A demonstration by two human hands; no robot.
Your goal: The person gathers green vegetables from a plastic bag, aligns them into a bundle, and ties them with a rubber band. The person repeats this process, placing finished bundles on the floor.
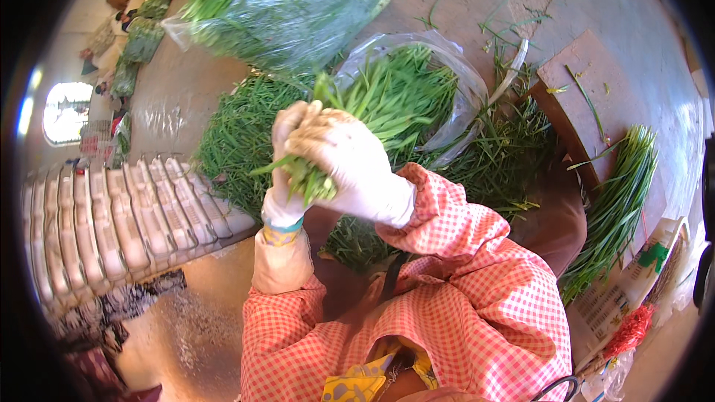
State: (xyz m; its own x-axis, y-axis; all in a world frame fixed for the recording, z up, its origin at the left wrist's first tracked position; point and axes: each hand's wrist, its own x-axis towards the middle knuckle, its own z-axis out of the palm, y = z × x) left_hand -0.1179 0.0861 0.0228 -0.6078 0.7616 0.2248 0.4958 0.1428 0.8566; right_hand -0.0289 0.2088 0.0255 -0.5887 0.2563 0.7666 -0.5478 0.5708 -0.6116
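Both my hands wear pale, soiled gloves and are raised together over my lap. My left hand [287, 128] and my right hand [349, 151] are closed around a bunch of green chives [313, 178], whose cut ends stick out below my fingers. Its upper leaves are blurred beyond the hands, partly hidden by them. Just past my right hand, an open clear plastic bag [472, 84] holds more leafy chives [413, 95]. A heap of loose chives [240, 139] spreads over the floor to the left of my hands.
A large filled plastic bag [301, 11] lies ahead. Stacked white plastic crates [123, 218] stand left. At right, long chives [620, 201] lie along a brown board [592, 84], with red twine [631, 329] beside a printed white container [609, 301]. Packed bags [142, 39] and people are far left.
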